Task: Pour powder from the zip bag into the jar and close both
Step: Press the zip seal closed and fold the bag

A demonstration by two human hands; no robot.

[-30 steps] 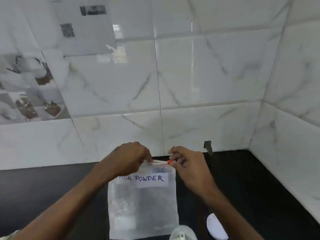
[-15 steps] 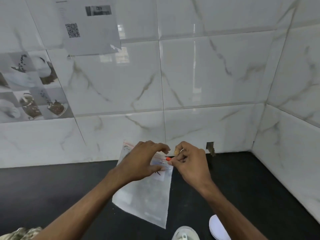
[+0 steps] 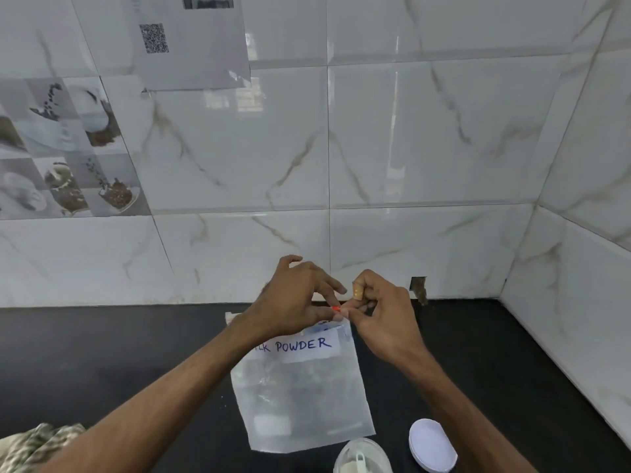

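My left hand (image 3: 293, 298) and right hand (image 3: 379, 315) both pinch the top edge of the clear plastic zip bag labelled powder (image 3: 300, 390), the right at its small red slider (image 3: 335, 307). The bag hangs over the black desk (image 3: 102, 353), near the desk's back edge. If I tug unevenly, I think the seal jams or powder puffs out. The clear jar (image 3: 362, 459) and white round lid (image 3: 432, 445) are cut off at the frame's bottom; I cannot tell whether the zip is open.
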